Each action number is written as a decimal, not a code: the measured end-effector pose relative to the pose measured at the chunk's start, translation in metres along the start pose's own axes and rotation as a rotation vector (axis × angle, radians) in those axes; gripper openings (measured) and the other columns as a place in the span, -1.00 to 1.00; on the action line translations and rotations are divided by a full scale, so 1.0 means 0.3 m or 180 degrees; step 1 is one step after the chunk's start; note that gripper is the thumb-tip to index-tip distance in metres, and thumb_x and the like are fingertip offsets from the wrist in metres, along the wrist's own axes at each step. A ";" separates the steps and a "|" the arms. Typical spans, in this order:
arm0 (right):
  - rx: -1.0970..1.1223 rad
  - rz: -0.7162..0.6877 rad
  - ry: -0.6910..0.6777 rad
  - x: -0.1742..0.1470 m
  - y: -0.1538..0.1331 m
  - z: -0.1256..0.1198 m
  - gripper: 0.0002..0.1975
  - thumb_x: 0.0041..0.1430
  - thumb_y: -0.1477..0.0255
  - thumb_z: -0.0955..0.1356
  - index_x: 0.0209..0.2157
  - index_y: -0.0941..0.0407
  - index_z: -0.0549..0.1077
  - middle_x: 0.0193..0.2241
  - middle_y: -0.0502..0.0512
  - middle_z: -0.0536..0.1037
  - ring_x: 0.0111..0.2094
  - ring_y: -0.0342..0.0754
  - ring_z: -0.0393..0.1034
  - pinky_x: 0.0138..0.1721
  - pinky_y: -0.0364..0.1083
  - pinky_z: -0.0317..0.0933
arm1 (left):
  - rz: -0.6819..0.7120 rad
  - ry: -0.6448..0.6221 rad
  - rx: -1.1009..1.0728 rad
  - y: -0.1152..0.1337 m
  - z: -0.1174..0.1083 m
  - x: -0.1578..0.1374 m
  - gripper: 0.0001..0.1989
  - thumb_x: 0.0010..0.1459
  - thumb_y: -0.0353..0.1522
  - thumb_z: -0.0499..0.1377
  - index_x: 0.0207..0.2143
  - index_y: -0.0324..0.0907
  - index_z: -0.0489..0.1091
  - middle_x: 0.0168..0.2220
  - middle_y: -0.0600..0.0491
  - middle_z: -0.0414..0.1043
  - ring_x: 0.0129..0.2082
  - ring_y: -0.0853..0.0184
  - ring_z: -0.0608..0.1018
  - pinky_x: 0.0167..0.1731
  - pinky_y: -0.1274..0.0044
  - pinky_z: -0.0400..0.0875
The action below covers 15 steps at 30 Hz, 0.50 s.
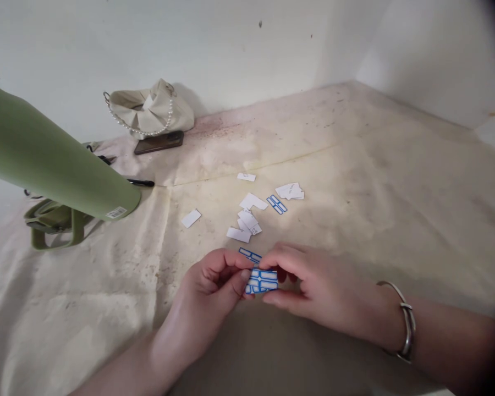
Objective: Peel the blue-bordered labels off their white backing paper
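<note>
Between my hands are small label stickers [264, 279], white boxes with blue borders. My left hand [214, 291] pinches their left end between thumb and fingers. On the right side, my right hand [309, 280] closes its thumb and fingers around the edge of the same stickers; a metal bangle sits on that wrist. Just beyond my fingertips lies another blue-bordered label strip [249, 254], partly hidden by the hands. Farther out, a separate blue-bordered label piece [276, 204] rests on the cloth beside scattered white paper slips [247, 220].
A large green tumbler [61, 148] looms at left, with a green handled lid [58, 223] beside it. A black pen [141, 182] pokes out behind the tumbler. Against the wall are a cream handbag [152, 110] and a phone [159, 142]. More white slips [290, 191] lie farther right.
</note>
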State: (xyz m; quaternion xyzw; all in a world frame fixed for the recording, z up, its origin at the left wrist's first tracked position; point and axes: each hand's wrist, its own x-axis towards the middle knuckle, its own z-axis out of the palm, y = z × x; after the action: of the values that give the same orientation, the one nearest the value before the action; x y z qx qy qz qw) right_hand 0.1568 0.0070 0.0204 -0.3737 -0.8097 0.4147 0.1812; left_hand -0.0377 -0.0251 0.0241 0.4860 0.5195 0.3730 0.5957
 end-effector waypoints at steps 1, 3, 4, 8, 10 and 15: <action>-0.0036 -0.0009 0.0001 0.001 -0.001 0.000 -0.82 0.06 0.37 0.36 -0.24 0.05 0.38 -0.36 -0.06 0.44 -0.39 -0.18 0.29 -0.42 -0.20 0.13 | 0.0014 -0.0009 0.0054 -0.001 0.000 -0.001 -0.94 0.11 -0.38 0.17 -0.35 -0.17 0.41 -0.47 0.13 0.47 -0.47 0.50 0.45 -0.42 0.68 0.35; -0.0036 0.0014 0.0003 0.003 -0.004 0.000 -0.85 0.07 0.39 0.36 -0.27 0.06 0.39 -0.38 -0.07 0.45 -0.40 -0.19 0.29 -0.42 -0.20 0.13 | 0.0045 -0.0024 0.0101 -0.001 0.000 -0.002 -0.95 0.11 -0.38 0.16 -0.35 -0.17 0.41 -0.47 0.14 0.47 -0.47 0.50 0.46 -0.42 0.68 0.36; 0.0030 0.0056 -0.0027 0.003 -0.005 0.000 -0.84 0.06 0.38 0.37 -0.27 0.06 0.39 -0.39 -0.08 0.45 -0.42 -0.19 0.29 -0.44 -0.20 0.13 | 0.0059 -0.0029 0.0117 -0.001 0.000 -0.002 -0.95 0.11 -0.38 0.16 -0.34 -0.16 0.41 -0.46 0.14 0.47 -0.46 0.50 0.46 -0.42 0.68 0.36; 0.0540 0.0372 -0.0274 -0.001 -0.006 -0.001 -0.80 0.09 0.29 0.34 -0.23 0.03 0.37 -0.46 -0.11 0.43 -0.49 -0.22 0.28 -0.52 -0.23 0.13 | 0.0221 0.0000 0.0368 0.001 0.002 -0.006 -0.94 0.12 -0.39 0.15 -0.33 -0.15 0.41 -0.44 0.13 0.48 -0.45 0.48 0.47 -0.42 0.67 0.37; 0.0541 0.0445 -0.0249 0.001 -0.003 -0.001 -0.86 0.16 0.30 0.27 -0.30 0.05 0.38 -0.51 -0.11 0.39 -0.52 -0.22 0.24 -0.53 -0.23 0.10 | 0.0363 -0.0003 0.0579 0.000 0.002 -0.010 -0.93 0.13 -0.40 0.13 -0.32 -0.13 0.41 -0.47 0.14 0.45 -0.47 0.48 0.46 -0.45 0.67 0.37; 0.0820 0.0681 -0.0253 0.016 0.000 -0.002 -0.84 0.17 0.35 0.24 -0.42 0.11 0.35 -0.59 -0.11 0.30 -0.57 -0.24 0.13 -0.57 -0.23 0.02 | 0.0994 0.0025 0.1400 -0.005 0.001 -0.024 -0.72 0.05 -0.42 0.19 -0.14 -0.08 0.32 -0.33 0.10 0.47 -0.39 0.40 0.51 -0.40 0.58 0.42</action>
State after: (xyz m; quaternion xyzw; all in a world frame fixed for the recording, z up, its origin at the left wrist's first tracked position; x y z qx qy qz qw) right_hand 0.1540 0.0108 0.0207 -0.4147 -0.7120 0.5464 0.1502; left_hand -0.0389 -0.0323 0.0245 0.6765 0.5092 0.3404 0.4090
